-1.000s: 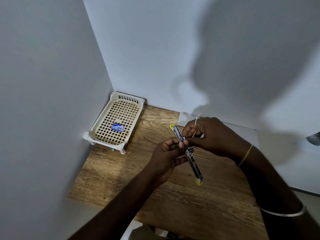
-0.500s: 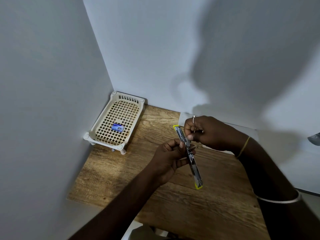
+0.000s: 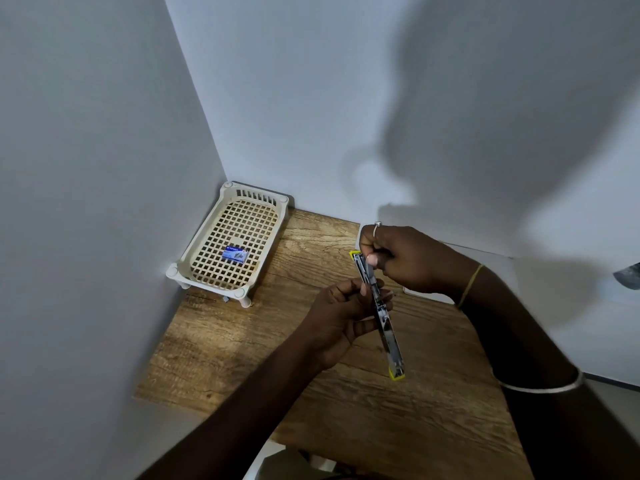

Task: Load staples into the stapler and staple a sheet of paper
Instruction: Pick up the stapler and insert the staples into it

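Note:
The stapler [image 3: 387,327] is swung fully open into one long metal strip with yellow ends, held above the wooden table. My left hand [image 3: 341,318] grips it at the hinge in the middle. My right hand [image 3: 405,259] pinches something thin at the stapler's far half, thumb pressed on the metal channel; what it holds is too small to tell. A white sheet of paper [image 3: 436,296] lies on the table beneath my right hand, mostly hidden. A small blue staple box [image 3: 234,254] rests in the cream basket.
The cream plastic lattice basket [image 3: 194,265] stands on short legs in the far left corner against the walls. The wooden table [image 3: 346,410] stretches toward me, with its front left edge near my left forearm. White walls close in at left and back.
My right hand has shifted up along the stapler toward its far yellow end. The stapler and my left hand have stayed almost still.

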A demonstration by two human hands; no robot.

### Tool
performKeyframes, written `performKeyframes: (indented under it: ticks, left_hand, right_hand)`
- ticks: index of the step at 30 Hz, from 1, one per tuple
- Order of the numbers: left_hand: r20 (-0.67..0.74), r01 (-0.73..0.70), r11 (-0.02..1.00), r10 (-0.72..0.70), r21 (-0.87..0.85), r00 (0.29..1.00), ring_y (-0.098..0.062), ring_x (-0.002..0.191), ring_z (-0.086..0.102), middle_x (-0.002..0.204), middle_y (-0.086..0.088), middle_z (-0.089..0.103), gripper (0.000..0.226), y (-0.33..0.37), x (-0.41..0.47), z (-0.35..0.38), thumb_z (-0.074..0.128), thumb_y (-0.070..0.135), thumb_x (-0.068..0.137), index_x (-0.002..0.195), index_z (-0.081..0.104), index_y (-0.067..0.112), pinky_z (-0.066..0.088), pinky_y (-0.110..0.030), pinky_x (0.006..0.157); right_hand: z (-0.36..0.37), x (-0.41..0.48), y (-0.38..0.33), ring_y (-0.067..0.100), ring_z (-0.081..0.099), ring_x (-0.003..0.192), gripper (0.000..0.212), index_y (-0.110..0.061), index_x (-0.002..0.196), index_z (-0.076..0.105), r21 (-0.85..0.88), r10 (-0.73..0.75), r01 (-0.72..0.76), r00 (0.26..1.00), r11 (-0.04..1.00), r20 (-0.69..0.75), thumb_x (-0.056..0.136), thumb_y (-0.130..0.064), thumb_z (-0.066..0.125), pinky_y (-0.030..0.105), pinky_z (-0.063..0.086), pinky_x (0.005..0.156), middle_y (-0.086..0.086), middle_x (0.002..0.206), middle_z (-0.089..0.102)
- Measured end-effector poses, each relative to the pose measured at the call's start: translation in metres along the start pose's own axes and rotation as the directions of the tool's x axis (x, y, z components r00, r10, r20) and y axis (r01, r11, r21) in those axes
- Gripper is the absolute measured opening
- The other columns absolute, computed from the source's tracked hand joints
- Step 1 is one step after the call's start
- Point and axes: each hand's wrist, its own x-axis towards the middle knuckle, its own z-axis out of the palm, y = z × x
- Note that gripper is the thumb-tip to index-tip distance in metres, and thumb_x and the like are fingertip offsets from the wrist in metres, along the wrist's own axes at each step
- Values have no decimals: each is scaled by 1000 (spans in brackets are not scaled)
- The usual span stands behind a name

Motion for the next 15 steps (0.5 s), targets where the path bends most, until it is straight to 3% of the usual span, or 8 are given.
performKeyframes:
  ticks: [4,10,15]
  left_hand:
    - [6,-3,1000,3,0,1000,-19,90,74,98,-9,76,30,0,-1,-1,62,22,88,110,65,1,60,-30,72]
    - [16,3,1000,-3,6,1000,-19,90,75,97,-8,77,35,1,-3,-2,64,23,87,113,64,0,61,-30,72]
    - [-13,14,1000,-14,0,1000,-19,90,75,98,-9,77,21,-1,-3,-6,57,17,98,110,69,4,60,-30,72]
  right_hand:
    - [4,0,0,17,47,75,8,-4,89,55,23,-10,10,1000,1000,-6,93,3,54,33,36,68,13,88,63]
    - [10,-3,4,12,42,69,13,-7,84,53,51,-32,35,998,998,-49,92,4,54,33,34,64,-2,75,52]
    - [16,-5,11,19,46,70,16,-9,83,51,79,-33,42,993,996,-114,90,5,52,35,36,65,2,75,54]
